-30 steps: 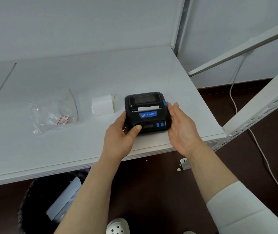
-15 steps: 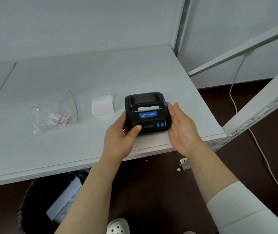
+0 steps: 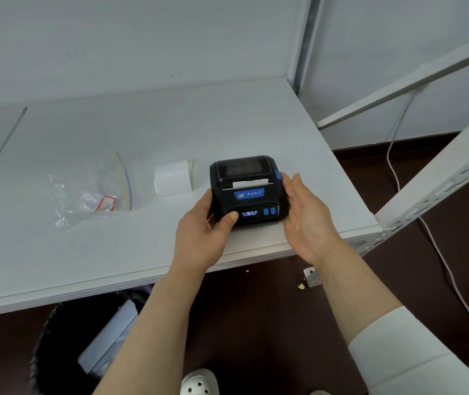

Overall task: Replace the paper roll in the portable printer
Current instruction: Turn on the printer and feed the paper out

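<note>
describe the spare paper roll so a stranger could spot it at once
Start at the white shelf, near its front right corner where the black printer sits. Just left of it lies the paper roll. It is the only solid white block; the plastic bag farther left is clear.

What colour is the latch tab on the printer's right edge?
The latch tab is blue, set against the black printer body. It shows best in the head view.
</note>
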`<state>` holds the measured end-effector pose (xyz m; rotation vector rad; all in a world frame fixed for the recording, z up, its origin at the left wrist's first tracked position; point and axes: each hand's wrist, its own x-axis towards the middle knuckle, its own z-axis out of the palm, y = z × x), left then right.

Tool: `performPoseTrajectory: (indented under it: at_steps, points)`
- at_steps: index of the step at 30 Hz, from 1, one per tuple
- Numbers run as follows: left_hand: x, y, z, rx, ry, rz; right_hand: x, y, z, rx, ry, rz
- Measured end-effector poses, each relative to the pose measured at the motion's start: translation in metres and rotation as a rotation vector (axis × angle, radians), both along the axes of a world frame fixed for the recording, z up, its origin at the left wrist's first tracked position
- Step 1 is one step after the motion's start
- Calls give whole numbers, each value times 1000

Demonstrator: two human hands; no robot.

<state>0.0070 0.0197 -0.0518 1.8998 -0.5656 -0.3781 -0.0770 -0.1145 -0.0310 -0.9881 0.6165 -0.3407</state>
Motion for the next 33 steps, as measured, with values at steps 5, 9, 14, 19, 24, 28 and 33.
performPoseTrajectory:
  at_steps: [5,9,14,19,24,28,33]
  points:
    - [0,0,1,-9,7,-8,0,0,0,-10,5,7]
    - [1,1,4,-14,36,-62,1,0,0,-19,20,6]
    - [2,4,7,8,116,-119,3,0,0,-43,47,15]
    - [2,2,12,48,139,-65,3,-1,0,-65,59,30]
    - [-3,1,19,3,130,-30,6,-2,0,-176,95,19]
    - [2,-5,18,-22,67,-1,16,-8,0,-521,285,57]
    - [10,-6,12,68,-101,-63,15,-13,-2,-908,320,115]
